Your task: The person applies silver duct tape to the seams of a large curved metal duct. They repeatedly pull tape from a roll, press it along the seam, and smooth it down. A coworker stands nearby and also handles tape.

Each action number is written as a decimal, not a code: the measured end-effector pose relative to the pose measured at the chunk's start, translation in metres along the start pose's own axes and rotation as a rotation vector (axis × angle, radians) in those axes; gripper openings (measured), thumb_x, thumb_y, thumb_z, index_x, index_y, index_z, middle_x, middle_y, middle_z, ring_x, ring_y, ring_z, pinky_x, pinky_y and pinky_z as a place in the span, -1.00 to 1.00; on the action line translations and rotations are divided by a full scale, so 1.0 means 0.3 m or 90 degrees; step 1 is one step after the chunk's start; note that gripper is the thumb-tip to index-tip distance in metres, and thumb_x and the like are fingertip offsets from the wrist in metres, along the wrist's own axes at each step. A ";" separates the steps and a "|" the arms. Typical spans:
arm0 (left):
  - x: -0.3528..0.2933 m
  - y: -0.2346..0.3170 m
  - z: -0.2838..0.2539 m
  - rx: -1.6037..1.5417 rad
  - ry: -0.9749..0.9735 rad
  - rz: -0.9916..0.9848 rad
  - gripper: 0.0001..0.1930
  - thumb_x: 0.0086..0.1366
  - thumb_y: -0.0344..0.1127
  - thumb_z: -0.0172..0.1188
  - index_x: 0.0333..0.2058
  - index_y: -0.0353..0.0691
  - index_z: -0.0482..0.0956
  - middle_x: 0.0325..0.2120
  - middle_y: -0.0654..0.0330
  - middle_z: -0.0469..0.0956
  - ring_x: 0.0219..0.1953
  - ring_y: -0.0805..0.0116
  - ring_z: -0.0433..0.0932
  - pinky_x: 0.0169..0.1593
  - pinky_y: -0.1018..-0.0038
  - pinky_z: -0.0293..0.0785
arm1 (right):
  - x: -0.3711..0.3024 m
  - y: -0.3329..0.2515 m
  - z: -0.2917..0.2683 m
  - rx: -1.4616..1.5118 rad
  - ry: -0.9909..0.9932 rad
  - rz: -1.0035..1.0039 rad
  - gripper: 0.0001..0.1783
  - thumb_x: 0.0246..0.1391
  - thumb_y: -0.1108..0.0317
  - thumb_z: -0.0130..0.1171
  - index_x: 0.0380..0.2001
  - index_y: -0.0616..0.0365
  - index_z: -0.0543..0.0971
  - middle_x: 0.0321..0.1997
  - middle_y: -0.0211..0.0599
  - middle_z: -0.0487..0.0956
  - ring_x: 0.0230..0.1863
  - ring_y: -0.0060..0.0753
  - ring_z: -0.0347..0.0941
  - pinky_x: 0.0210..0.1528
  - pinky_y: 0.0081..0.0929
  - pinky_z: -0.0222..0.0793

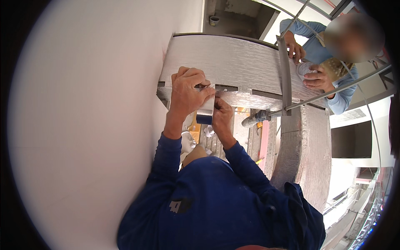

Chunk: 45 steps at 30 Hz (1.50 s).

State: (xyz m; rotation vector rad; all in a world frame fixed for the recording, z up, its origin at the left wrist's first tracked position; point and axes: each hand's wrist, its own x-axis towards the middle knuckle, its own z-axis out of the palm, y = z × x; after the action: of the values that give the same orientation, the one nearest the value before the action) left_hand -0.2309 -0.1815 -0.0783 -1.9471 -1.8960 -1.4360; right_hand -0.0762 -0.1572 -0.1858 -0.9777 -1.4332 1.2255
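A duct [221, 56] wrapped in silvery foil insulation runs across in front of me, with dark gaps along its near lower edge. At that edge my left hand [188, 91] is closed, its thumb and fingers pinching the upper end of a pale silvery strip of tape [205, 105]. The strip hangs down to a dark blue part [204, 119], which looks like the core of the tape roll. My right hand [223, 116] grips the right side of this roll, its fingers bent and partly hidden.
A white wall [91, 125] rises close on my left. At the right, a co-worker [321, 50] in light blue holds a white roll [306, 71] against the duct. A metal bar [284, 75] and thin rods cross there. Another foil-wrapped duct [314, 154] extends toward me.
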 end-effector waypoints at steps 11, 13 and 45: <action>0.001 0.022 0.005 -0.005 0.000 -0.047 -0.74 -0.12 -0.29 0.67 -0.45 -0.10 0.76 -0.23 0.35 0.73 -0.03 0.20 0.56 0.12 0.17 0.30 | 0.003 0.014 0.004 -0.039 0.024 -0.061 -0.91 0.24 0.56 0.20 -0.38 0.31 0.62 -0.58 -0.12 0.51 -0.52 -0.51 0.34 -0.42 -0.26 0.30; 0.003 0.024 0.005 -0.020 0.004 -0.073 -0.75 -0.12 -0.30 0.66 -0.45 -0.12 0.77 -0.24 0.35 0.73 -0.02 0.20 0.56 0.13 0.16 0.31 | -0.001 0.004 0.004 -0.002 0.022 -0.073 -0.91 0.25 0.56 0.19 -0.36 0.31 0.62 -0.57 -0.10 0.50 -0.52 -0.50 0.36 -0.42 -0.25 0.31; -0.225 0.117 0.114 -0.615 0.120 -0.612 -0.64 0.48 -0.09 0.47 -0.25 -0.35 0.77 -0.39 0.20 0.75 -0.39 0.51 0.69 -0.33 0.52 0.58 | -0.069 -0.043 -0.166 0.036 -0.042 -0.006 -0.77 0.28 0.65 0.21 -0.08 0.35 0.76 -0.23 -0.24 0.81 -0.24 -0.52 0.71 -0.17 -0.51 0.63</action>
State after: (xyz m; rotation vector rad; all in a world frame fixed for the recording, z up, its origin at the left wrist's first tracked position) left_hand -0.1702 -0.2194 -0.1215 -0.8302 -2.3856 -3.0828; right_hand -0.0229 -0.1693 -0.1757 -0.8981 -1.4452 1.2947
